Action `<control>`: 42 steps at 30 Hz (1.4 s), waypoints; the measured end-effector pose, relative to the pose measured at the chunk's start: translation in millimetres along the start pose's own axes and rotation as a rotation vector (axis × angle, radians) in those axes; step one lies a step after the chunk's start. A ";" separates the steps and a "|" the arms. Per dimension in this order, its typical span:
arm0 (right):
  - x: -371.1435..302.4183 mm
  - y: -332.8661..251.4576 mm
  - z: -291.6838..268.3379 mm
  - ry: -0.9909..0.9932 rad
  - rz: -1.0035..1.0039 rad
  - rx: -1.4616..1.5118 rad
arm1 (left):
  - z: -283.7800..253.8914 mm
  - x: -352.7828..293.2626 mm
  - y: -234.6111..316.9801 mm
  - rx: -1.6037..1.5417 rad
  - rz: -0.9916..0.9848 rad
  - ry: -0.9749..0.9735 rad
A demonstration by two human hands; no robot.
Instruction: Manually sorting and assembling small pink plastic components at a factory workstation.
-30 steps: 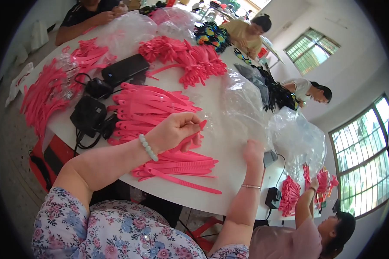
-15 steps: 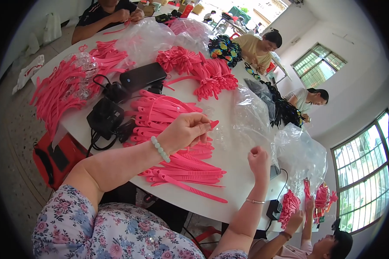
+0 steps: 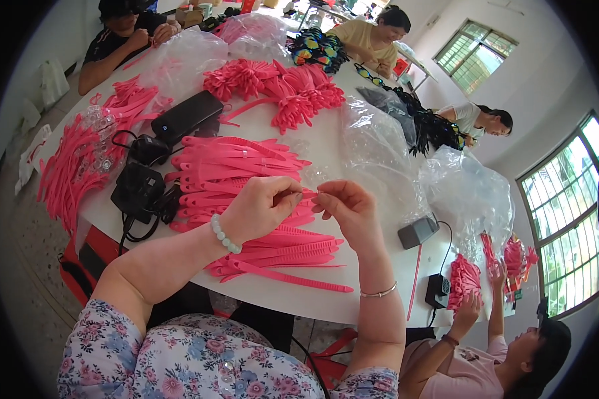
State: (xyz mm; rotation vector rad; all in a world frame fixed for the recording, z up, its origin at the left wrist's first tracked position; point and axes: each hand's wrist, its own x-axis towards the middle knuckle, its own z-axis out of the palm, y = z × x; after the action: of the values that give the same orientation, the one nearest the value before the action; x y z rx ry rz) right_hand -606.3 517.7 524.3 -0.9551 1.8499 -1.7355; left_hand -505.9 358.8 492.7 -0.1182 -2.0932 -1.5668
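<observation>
My left hand is pinched on a pink rubber strap, of which only the tip shows between the two hands. Facing it, my right hand also pinches, its fingertips touching or almost touching the strap's end. Whatever those right fingers hold is too small to make out. Beneath both hands lies a broad pile of pink rubber straps, ridged along their length. A further layer of ridged straps fans out toward the table's near edge.
Black power adapters and a black box stand left of the pile. Clear plastic bags lie to the right, bundled pink straps beyond. Goggles with black straps sit farther off. Co-workers sit around the white table.
My right hand has come left and up from its place apart, and its fingertips now meet my left hand's at the strap tip. The whole view has shifted slightly.
</observation>
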 end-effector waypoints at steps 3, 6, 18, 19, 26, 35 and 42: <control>0.0 1.7 1.6 -0.051 0.008 -0.031 | 0.2 -0.8 0.2 0.033 0.010 -0.015; -0.9 6.6 8.6 -0.081 0.022 -0.052 | 1.9 -1.8 -4.6 0.066 0.074 -0.013; -2.8 -1.8 8.8 -0.058 -0.063 -0.174 | 2.7 -1.5 7.1 0.055 0.147 0.055; -3.6 -3.1 10.8 -0.063 -0.065 -0.173 | 4.4 -1.2 2.8 0.172 0.298 0.107; -9.9 -16.7 13.8 -0.024 0.011 -0.034 | -1.5 -7.2 11.8 0.212 0.397 0.112; -5.3 -13.4 -16.9 0.118 0.071 0.154 | -1.9 -3.5 7.2 0.249 0.363 0.140; -5.5 -16.4 -53.9 0.190 -0.062 0.059 | -5.2 0.6 2.0 0.262 0.388 0.210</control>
State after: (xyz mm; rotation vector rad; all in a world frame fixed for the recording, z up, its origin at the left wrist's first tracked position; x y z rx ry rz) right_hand -638.0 559.0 546.3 -0.8587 1.8905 -1.9668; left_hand -503.9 354.5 495.7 -0.2389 -1.9476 -1.0243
